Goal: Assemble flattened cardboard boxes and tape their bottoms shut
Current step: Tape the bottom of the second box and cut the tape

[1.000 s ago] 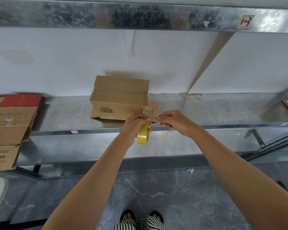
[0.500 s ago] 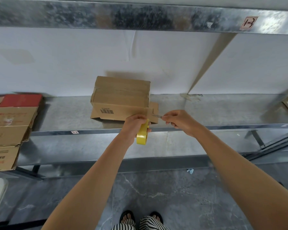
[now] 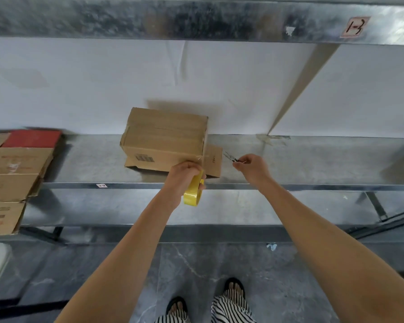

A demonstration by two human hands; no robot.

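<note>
An assembled brown cardboard box (image 3: 163, 138) stands upside down on the metal shelf (image 3: 313, 159), its taped bottom facing up and a loose flap sticking out at its right. My left hand (image 3: 184, 176) grips a yellow roll of tape (image 3: 193, 192) just in front of the box's lower right corner. My right hand (image 3: 250, 164) is to the right of the box and holds small scissors (image 3: 230, 157), their blades pointing up and left toward the flap.
A stack of flattened cardboard boxes (image 3: 12, 173) with a red sheet (image 3: 32, 138) behind it lies at the shelf's left end. A lower shelf (image 3: 126, 206) runs beneath. A white wall backs the shelf, and another shelf hangs overhead.
My right hand has drawn away to the right from my left hand, taking the scissors with it. The left hand and tape roll stay by the box's corner.
</note>
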